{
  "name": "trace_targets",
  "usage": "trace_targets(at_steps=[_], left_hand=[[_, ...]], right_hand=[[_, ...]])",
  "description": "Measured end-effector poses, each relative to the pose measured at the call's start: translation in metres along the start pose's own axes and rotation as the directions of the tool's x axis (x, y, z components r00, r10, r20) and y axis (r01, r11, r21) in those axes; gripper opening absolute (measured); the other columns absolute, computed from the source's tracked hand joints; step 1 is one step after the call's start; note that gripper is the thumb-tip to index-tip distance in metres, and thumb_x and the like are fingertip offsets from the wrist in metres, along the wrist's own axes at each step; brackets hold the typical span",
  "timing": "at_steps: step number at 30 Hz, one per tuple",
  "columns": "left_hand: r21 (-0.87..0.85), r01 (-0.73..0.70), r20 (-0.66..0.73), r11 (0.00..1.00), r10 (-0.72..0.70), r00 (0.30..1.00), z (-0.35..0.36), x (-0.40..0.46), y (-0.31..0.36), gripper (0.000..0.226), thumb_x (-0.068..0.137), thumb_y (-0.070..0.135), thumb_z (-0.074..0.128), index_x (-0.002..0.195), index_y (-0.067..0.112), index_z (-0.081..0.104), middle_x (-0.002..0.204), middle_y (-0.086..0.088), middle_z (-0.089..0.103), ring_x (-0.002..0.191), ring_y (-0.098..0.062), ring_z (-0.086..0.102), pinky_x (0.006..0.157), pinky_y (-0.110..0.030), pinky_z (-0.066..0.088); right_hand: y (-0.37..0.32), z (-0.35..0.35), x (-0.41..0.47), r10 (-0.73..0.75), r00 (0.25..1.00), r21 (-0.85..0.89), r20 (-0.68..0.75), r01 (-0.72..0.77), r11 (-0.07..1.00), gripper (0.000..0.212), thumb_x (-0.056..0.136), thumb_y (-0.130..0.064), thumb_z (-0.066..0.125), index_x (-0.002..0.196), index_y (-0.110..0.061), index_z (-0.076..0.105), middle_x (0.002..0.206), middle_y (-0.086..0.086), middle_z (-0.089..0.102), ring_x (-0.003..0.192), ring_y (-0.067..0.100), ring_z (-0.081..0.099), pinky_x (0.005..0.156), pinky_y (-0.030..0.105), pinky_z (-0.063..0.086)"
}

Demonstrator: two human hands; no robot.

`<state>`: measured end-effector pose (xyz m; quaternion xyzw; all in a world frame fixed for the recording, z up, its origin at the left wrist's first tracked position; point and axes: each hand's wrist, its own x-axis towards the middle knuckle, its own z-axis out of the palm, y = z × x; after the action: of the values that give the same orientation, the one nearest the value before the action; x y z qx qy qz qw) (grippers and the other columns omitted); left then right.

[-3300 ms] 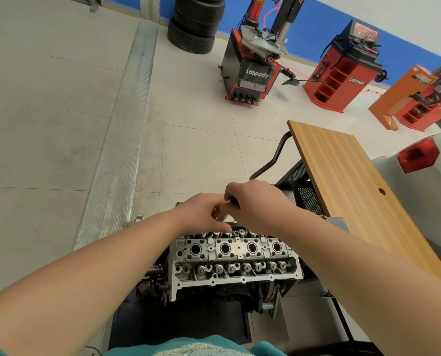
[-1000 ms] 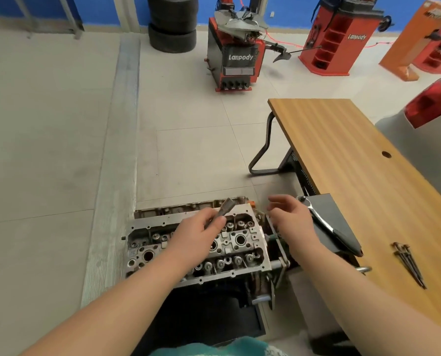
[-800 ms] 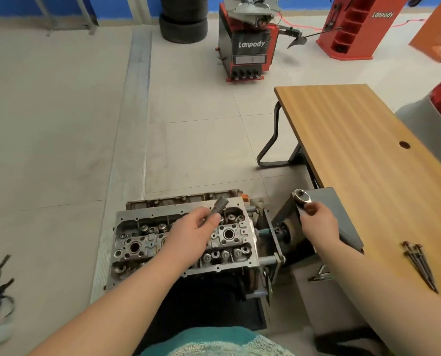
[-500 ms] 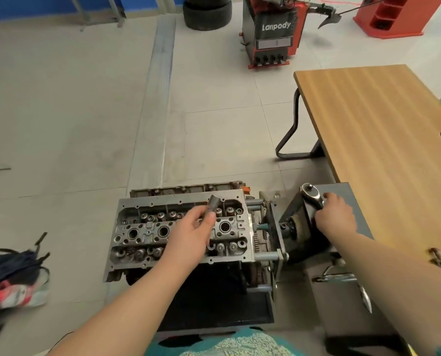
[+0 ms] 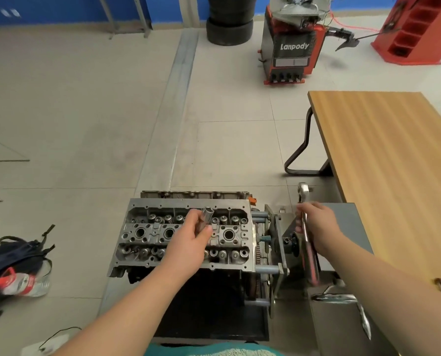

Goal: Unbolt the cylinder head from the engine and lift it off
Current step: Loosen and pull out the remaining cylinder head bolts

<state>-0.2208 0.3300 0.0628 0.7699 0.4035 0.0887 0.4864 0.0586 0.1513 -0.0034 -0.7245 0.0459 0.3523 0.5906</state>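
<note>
Operator: two bare forearms enter from the lower edge of the frame, uncovered from elbow to wrist. The left hand (image 5: 188, 242) and right hand (image 5: 319, 227) carry no gloves, rings, watch or wristbands. A teal garment (image 5: 209, 350) with a paler, textured patch at its centre shows along the bottom edge.

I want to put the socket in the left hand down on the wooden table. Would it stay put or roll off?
The socket looks like a smooth round metal cylinder, so laid on its side it would probably roll. Stood on its flat end it should stay, though it is tall for its width and might tip. The wooden table shows no raised edge to stop it.
</note>
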Motion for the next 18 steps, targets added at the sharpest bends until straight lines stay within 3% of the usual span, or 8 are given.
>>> trace_targets(at_steps=[2,4,6,10,14,18], left_hand=[[-0.007,-0.014,-0.006,1.0,0.014,1.0,-0.006,0.002,0.002,0.011,0.108,0.037,0.054,0.101,0.045,0.052,0.099,0.004,0.069,0.089,-0.013,0.066,0.081,-0.038,0.056],[0.0,-0.026,-0.036,1.0,0.026,0.999,-0.013,0.003,0.001,0.008,0.107,0.041,0.054,0.099,0.042,0.054,0.093,0.005,0.069,0.085,-0.013,0.066,0.077,-0.036,0.055],[0.016,-0.044,-0.074,0.999,0.045,0.996,-0.022,0.004,-0.002,0.012,0.106,0.043,0.054,0.096,0.037,0.055,0.088,0.004,0.069,0.078,-0.012,0.066,0.072,-0.035,0.055],[0.046,-0.048,-0.094,0.998,0.052,0.994,-0.044,0.007,-0.013,0.018,0.103,0.045,0.057,0.092,0.03,0.059,0.082,-0.001,0.069,0.068,-0.015,0.062,0.07,-0.04,0.055],[0.043,-0.043,-0.07,0.998,0.046,0.997,-0.071,0.009,-0.024,0.035,0.099,0.051,0.062,0.081,0.02,0.059,0.069,-0.002,0.061,0.061,-0.014,0.053,0.064,-0.036,0.046],[0.134,-0.068,-0.022,0.989,0.072,0.997,-0.107,0.013,-0.035,0.042,0.099,0.055,0.059,0.078,0.018,0.063,0.067,0.005,0.065,0.065,-0.015,0.06,0.064,-0.035,0.049]], right_hand=[[-0.021,0.025,-0.023,0.045,0.982,0.234,0.181,-0.088,0.968,0.054,0.093,-0.051,0.072,0.116,-0.003,0.063,0.068,0.006,0.056,0.052,0.02,0.051,0.05,0.034,0.049],[-0.038,0.051,-0.048,0.053,0.954,0.252,0.296,-0.131,0.959,0.07,0.085,-0.072,0.07,0.107,-0.006,0.064,0.063,0.006,0.051,0.049,0.024,0.048,0.054,0.037,0.051],[-0.048,0.075,-0.072,0.033,0.925,0.2,0.378,-0.116,0.973,0.077,0.075,-0.079,0.071,0.097,-0.006,0.063,0.06,0.006,0.047,0.048,0.024,0.046,0.054,0.037,0.051],[-0.05,0.119,-0.117,0.009,0.889,0.045,0.459,-0.033,0.998,0.068,0.079,-0.078,0.067,0.092,-0.01,0.063,0.059,0.004,0.047,0.045,0.021,0.04,0.047,0.032,0.041],[-0.043,0.166,-0.158,-0.06,0.824,-0.03,0.563,0.094,0.995,0.047,0.087,-0.077,0.062,0.089,-0.03,0.064,0.065,0.01,0.054,0.042,0.021,0.038,0.044,0.027,0.035],[-0.044,0.215,-0.185,-0.044,0.804,-0.06,0.592,0.099,0.993,0.044,0.089,-0.07,0.066,0.092,-0.026,0.072,0.071,0.01,0.057,0.051,0.023,0.047,0.045,0.028,0.039]])
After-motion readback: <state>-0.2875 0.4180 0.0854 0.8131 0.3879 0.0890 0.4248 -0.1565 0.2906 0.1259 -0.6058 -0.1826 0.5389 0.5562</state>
